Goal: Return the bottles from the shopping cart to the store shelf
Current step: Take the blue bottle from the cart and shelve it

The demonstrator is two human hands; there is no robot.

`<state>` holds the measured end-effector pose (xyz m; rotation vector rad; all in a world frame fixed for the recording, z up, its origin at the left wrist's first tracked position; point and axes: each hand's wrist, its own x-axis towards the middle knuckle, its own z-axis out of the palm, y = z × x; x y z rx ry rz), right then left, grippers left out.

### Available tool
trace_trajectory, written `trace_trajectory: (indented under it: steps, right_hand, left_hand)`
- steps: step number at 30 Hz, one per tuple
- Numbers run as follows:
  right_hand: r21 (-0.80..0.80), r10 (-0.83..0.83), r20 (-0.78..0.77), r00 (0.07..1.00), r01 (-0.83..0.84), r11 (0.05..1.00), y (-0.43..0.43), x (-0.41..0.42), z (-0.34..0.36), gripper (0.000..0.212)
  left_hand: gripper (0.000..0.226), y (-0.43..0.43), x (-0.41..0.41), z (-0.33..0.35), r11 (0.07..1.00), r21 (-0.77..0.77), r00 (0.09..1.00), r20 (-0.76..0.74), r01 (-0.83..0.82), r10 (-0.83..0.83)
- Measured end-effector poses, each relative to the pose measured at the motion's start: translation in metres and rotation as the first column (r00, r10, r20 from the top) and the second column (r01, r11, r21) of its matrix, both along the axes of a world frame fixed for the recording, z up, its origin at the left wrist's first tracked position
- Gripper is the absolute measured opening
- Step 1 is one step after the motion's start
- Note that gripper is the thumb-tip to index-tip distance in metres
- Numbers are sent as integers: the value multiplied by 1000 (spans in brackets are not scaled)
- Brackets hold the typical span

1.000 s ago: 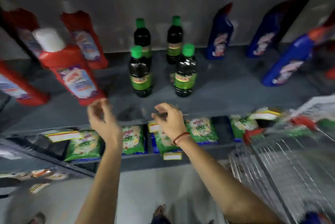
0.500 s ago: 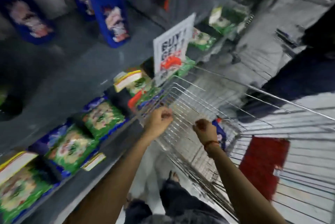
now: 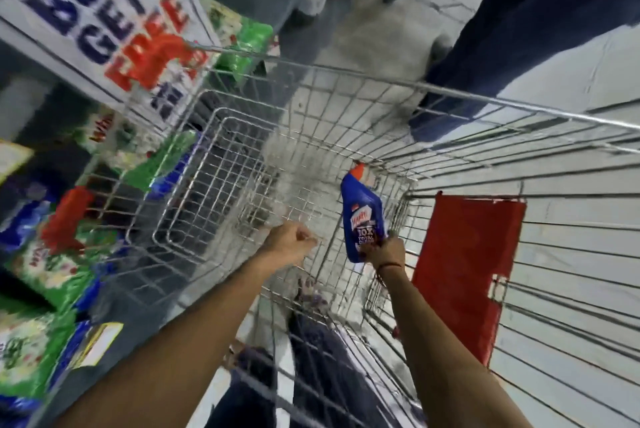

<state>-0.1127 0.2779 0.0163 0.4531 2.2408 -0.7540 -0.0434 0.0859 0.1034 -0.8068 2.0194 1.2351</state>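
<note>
Care is called for as the blue plastic bottle with an orange cap (image 3: 362, 216), gripped at its base by the closed right hand (image 3: 384, 251) inside the wire shopping cart (image 3: 450, 92), is lifted clear of the mesh while the left hand (image 3: 289, 242), fisted and seemingly empty, is kept aside.

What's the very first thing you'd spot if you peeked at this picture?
Probably the blue bottle with its orange cap, gripped at its base by the right hand inside the wire shopping cart. Next, the big sign at upper left reading BUY, GET, FREE in blue and red. The left hand is curled in a fist beside the bottle, holding nothing visible.
</note>
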Motion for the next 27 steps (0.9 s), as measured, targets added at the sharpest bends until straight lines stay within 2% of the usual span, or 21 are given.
trace_trajectory:
  steps: [4, 7, 9, 12, 15, 17, 20, 24, 26, 27]
  right_hand:
    - [63, 93, -34, 995, -91, 994, 0, -5, -12, 57]
    - [57, 111, -50, 993, -108, 992, -6, -10, -6, 68]
    - [68, 137, -24, 990, -135, 988, -13, -15, 1, 79]
    - [44, 166, 47, 985, -168, 985, -26, -13, 6, 82]
    - [-119, -17, 54, 998, 23, 993, -36, -9, 7, 75]
    - [-248, -29, -6, 1000, 27, 968, -50, -3, 58, 69]
    - [-352, -128, 61, 990, 142, 925, -48, -1, 59, 65]
    - [-532, -200, 226, 953, 292, 795, -40, 26, 60, 59]
    - [-607, -189, 270, 944, 319, 727, -43, 30, 63, 51]
    - [-636, -181, 269, 946, 316, 704, -46, 31, 68, 47]
  left_hand:
    - [29, 19, -17, -26, 999, -34, 1000, 19, 8, -7]
    - [32, 28, -24, -30, 998, -60, 999, 32, 31, -29]
    - [33, 27, -27, -32, 998, -59, 999, 35, 9, -6]
    - [33, 24, -27, -29, 997, -74, 998, 47, -32, 36]
    - [31, 20, -34, -28, 992, -86, 994, 52, -97, 101]
    - [27, 5, -28, 15, 972, -75, 974, -57, -224, 220]
    - [22, 2, -34, 20, 953, -36, 943, -158, -301, 292]
    - [22, -7, -31, 28, 848, 69, 791, -329, -525, 516]
    - [21, -13, -37, 33, 817, 152, 768, -282, -557, 576]
    - [13, -14, -41, 36, 783, 224, 753, -217, -581, 621]
